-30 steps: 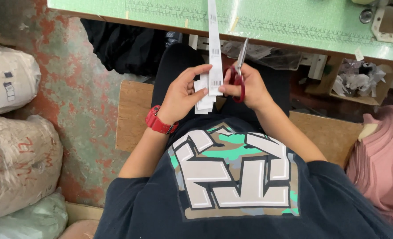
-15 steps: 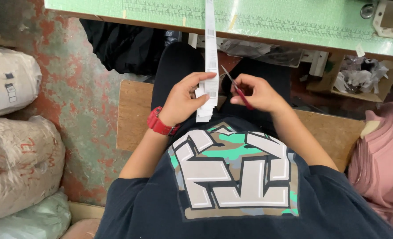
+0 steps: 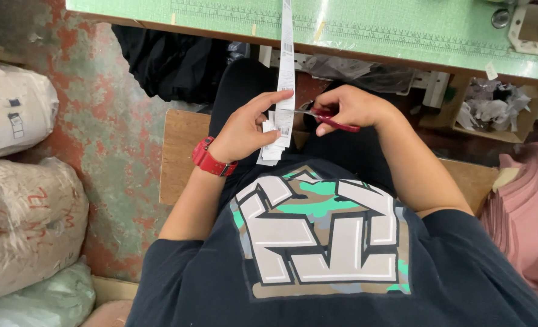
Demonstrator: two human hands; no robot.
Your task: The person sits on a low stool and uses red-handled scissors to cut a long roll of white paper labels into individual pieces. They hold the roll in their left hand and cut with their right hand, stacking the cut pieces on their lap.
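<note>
My left hand [image 3: 245, 130] pinches the long white paper strip [image 3: 286, 79] so it stays flat and tight. My right hand [image 3: 348, 109] is closed around the red-handled metal scissors [image 3: 323, 118], with the blades at the strip.

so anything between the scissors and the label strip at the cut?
Nothing visible. The red-handled scissors in the right hand already reach the white label strip, blades at its edge. The left hand holds the strip and cut pieces just below, its fingers beside the blades.
</note>
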